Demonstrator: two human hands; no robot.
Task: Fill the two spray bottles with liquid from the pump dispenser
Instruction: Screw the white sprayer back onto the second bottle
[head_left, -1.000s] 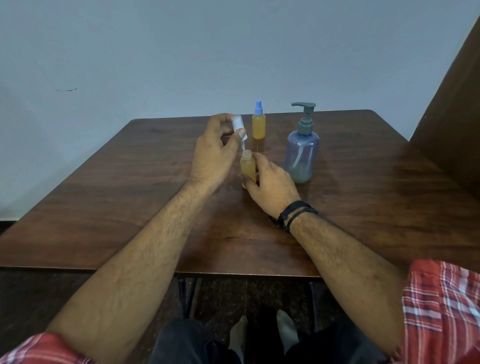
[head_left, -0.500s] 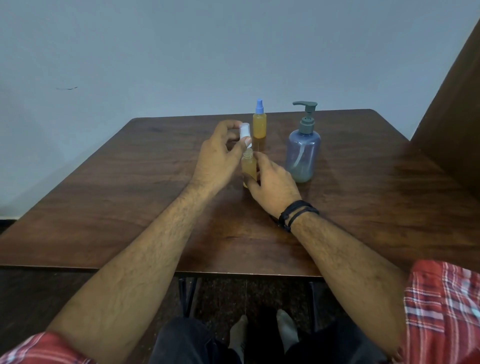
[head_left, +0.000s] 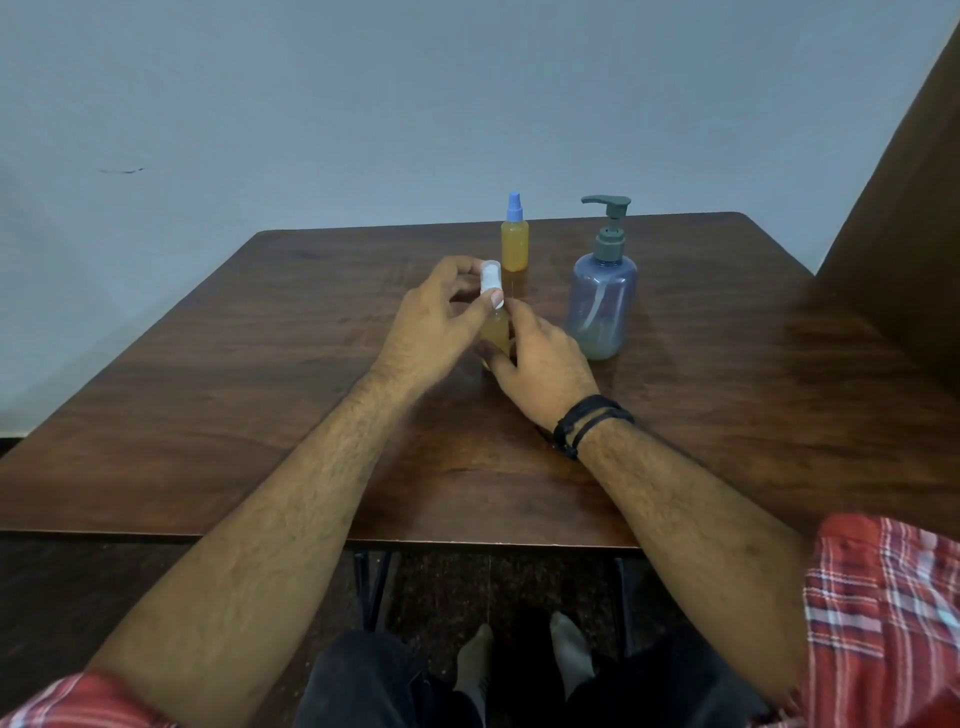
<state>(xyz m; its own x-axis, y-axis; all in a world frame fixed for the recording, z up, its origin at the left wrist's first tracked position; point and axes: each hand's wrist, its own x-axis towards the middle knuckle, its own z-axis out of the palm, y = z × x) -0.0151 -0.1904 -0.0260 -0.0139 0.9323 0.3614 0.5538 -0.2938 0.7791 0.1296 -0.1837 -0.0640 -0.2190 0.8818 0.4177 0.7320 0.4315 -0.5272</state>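
Your left hand (head_left: 434, 327) reaches in from the lower left, forearm angled across the bench (head_left: 208, 415), wrist slightly raised. Its grip is a pinch: thumb and fingertips closed on the white spray cap (head_left: 490, 278), which sits at the neck of the near spray bottle (head_left: 496, 332). Your right hand (head_left: 545, 364) comes in from the lower right, two dark bands (head_left: 589, 423) at the wrist, its fingers curled round the lower body of that same bottle, just below the left grip; the bottle stands upright on the bench and holds amber liquid.

Count two spray bottles: the one in your grip, and the far spray bottle (head_left: 515, 239), blue-capped and amber-filled, standing just beyond the left grip. There is one pump dispenser (head_left: 602, 296), to the right of the right-hand grip, near it but apart, with a little liquid at the bottom.
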